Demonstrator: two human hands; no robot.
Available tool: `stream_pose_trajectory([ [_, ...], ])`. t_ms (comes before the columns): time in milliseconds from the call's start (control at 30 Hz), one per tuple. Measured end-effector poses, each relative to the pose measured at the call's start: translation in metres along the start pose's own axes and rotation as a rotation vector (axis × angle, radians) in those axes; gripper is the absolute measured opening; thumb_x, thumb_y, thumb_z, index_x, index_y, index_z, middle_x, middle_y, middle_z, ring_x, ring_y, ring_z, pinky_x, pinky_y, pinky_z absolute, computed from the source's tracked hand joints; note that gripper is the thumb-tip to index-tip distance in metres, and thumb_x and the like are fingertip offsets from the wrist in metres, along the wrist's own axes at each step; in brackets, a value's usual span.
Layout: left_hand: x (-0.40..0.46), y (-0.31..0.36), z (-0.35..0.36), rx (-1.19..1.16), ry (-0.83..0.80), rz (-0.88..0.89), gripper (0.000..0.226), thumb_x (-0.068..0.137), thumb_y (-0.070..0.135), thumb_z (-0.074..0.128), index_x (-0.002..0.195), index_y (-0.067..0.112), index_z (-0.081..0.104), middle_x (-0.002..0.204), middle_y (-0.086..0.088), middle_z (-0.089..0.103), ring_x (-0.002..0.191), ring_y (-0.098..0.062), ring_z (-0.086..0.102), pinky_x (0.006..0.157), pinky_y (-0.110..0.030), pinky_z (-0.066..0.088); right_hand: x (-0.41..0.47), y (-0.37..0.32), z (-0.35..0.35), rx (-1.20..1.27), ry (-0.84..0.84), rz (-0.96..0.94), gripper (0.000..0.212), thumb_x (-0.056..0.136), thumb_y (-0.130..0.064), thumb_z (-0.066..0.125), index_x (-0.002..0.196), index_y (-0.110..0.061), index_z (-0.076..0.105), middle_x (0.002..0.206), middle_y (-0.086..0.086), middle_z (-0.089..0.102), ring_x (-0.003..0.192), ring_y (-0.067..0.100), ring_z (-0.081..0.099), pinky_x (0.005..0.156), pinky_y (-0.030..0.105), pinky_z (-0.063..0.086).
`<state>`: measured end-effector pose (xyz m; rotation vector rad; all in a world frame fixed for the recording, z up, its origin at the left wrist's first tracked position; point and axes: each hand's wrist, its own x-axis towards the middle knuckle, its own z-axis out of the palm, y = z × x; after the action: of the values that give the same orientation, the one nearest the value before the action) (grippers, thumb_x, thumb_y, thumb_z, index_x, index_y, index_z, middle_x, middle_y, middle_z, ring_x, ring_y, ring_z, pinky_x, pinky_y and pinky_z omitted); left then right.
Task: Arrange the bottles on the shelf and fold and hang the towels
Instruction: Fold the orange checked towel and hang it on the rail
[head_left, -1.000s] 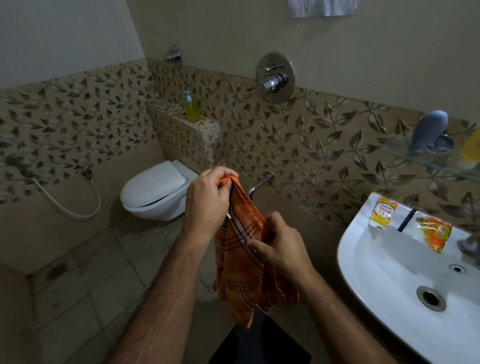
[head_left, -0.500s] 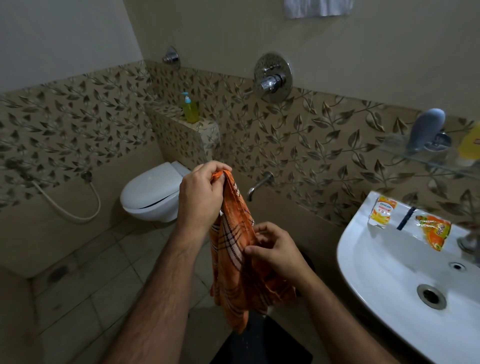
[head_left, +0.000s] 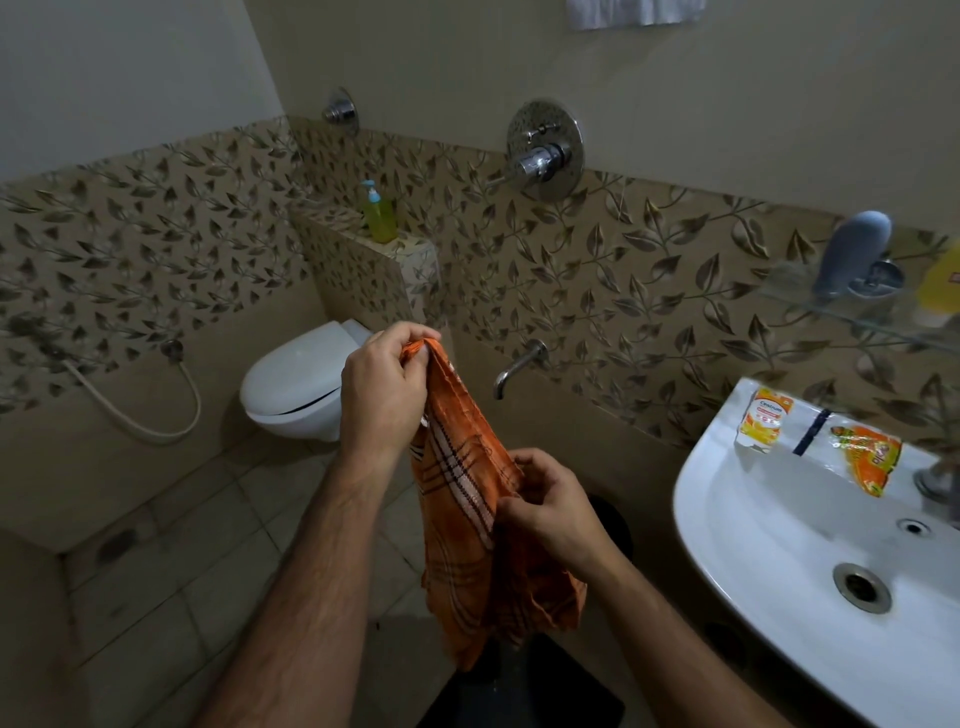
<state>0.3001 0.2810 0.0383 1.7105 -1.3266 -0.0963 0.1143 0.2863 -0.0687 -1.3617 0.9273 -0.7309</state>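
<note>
Two bare forearms reach forward from the bottom edge. The right hand (head_left: 553, 512), lower and nearer, pinches the side edge of an orange checked towel (head_left: 470, 514) between thumb and curled fingers. The left hand (head_left: 384, 395), higher, has its grip closed on the towel's top corner, fingertips bunching the cloth. The towel hangs bunched in the air between the two hands, its lower end loose over a dark mat (head_left: 524, 696) on the tiled floor (head_left: 171, 582).

To the right, a white sink (head_left: 769, 566) with a metal drain; two sachets lie on its back ledge, a yellow sachet (head_left: 763, 423) and an orange sachet (head_left: 865, 460), with a dark strip between them (what it is, cannot tell).

Further off, a white toilet (head_left: 296, 384), lid down, and a low spout (head_left: 517, 364) on the wall just right of the towel's top. A hose (head_left: 150, 415) loops along the left wall.

On the tiled ledge behind the toilet stands a green pump bottle (head_left: 379, 215). Above the sink, a glass shelf (head_left: 841, 306) carries a grey bottle (head_left: 852, 254) and a yellow bottle (head_left: 943, 283), cut off by the frame edge. A round shower valve (head_left: 544, 150) sits on the far wall; a white towel (head_left: 631, 11) hangs at the top edge.
</note>
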Motion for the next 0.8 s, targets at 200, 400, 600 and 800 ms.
stream_pose_trajectory([
  [200,0.001,-0.027,0.003,0.049,-0.033,-0.079,0.020,0.093,0.012,0.056,0.099,0.025,0.069,0.104,0.004,0.069,0.098,-0.011,0.062,0.079,-0.019,0.046,-0.008,-0.005,-0.007,-0.095,-0.029,0.049,0.036,0.088,-0.007,0.064,0.118,-0.026,0.065,0.105,-0.002,0.074,0.094,0.010,0.072,0.083,0.031,0.059],
  [400,0.000,-0.040,0.009,0.039,-0.037,-0.086,0.020,0.092,0.011,0.056,0.096,0.026,0.069,0.103,0.002,0.069,0.097,-0.013,0.063,0.084,-0.031,0.052,-0.009,-0.007,-0.014,-0.185,0.039,0.113,0.014,0.090,-0.010,0.061,0.095,-0.016,0.074,0.093,0.006,0.076,0.087,0.022,0.073,0.082,0.044,0.060],
  [600,0.000,-0.049,0.007,0.068,-0.040,-0.135,0.019,0.093,0.011,0.057,0.098,0.023,0.070,0.101,0.004,0.069,0.094,-0.011,0.059,0.078,-0.026,0.045,-0.004,-0.011,-0.026,-0.288,0.101,0.158,0.017,0.096,-0.022,0.057,0.093,-0.024,0.073,0.090,-0.002,0.075,0.084,0.013,0.073,0.082,0.041,0.060],
  [800,-0.008,-0.069,0.012,0.092,-0.153,-0.276,0.016,0.096,0.013,0.054,0.099,0.021,0.067,0.094,0.006,0.064,0.083,-0.007,0.057,0.065,-0.017,0.040,0.012,-0.029,-0.042,-0.515,0.266,0.014,0.015,0.092,-0.023,0.058,0.083,-0.026,0.070,0.078,-0.007,0.071,0.079,0.009,0.067,0.080,0.041,0.057],
])
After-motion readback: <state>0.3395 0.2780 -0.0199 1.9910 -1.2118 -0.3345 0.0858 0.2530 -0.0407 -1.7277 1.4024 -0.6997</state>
